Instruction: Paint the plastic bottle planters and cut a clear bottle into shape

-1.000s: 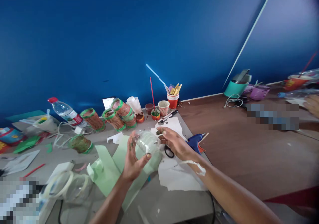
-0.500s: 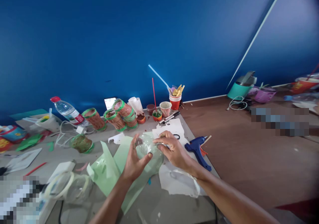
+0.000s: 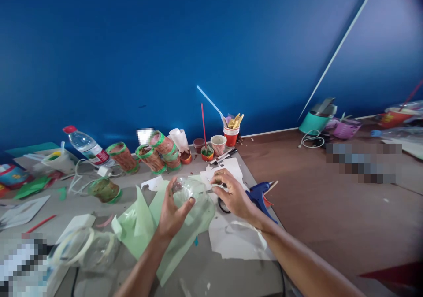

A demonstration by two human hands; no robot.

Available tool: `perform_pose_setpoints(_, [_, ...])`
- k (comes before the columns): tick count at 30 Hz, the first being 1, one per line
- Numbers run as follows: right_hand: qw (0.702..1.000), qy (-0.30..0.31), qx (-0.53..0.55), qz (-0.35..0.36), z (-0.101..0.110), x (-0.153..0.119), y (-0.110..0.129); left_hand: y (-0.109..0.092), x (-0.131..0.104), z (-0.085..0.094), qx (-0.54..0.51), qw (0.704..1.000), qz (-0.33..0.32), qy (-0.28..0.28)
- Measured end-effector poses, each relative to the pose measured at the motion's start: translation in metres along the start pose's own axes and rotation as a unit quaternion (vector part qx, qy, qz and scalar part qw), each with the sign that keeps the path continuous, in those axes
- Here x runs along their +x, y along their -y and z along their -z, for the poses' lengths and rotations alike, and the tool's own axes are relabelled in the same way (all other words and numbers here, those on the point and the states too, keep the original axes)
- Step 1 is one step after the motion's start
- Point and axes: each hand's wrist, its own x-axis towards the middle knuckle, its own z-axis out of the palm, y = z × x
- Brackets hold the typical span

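A clear plastic piece [image 3: 191,190], rounded like part of a bottle, is held in my left hand [image 3: 174,215], with the fingers behind it and the thumb in front. My right hand [image 3: 233,195] is just to its right, thumb and index finger pinched on a thin thing too small to make out. Black scissor handles [image 3: 224,205] show below my right fingers. Light green paper [image 3: 180,239] lies under the plastic, and white paper [image 3: 231,239] is beneath my right hand. A blue glue gun [image 3: 262,195] rests beyond my right wrist.
Painted green-and-brown cups [image 3: 123,157] stand at the back left near a red-capped bottle [image 3: 89,147]. Behind my hands is a red cup of plastic cutlery [image 3: 231,136]. Clear plastic rings [image 3: 79,250] lie at the front left. A brown table [image 3: 317,191] adjoins at the right.
My right hand has drawn slightly away from the clear plastic, leaving a gap, and more of the scissors shows. The view has shifted a little.
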Motion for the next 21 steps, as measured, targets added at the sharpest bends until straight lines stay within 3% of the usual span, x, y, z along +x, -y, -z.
perform_pose_setpoints(6, [0.995,0.070,-0.045,0.053,-0.003,-0.004,-0.002,-0.002,-0.005,-0.003,0.047,0.998,-0.039,0.012])
perform_pose_setpoints(10, [0.990,0.050,-0.075,0.112,-0.009,-0.007,-0.002,-0.005,-0.009,-0.005,0.063,0.996,-0.060,0.022])
perform_pose_setpoints(21, [0.976,0.013,-0.137,0.170,-0.007,-0.009,-0.001,0.002,-0.013,-0.006,0.069,0.994,-0.080,0.022])
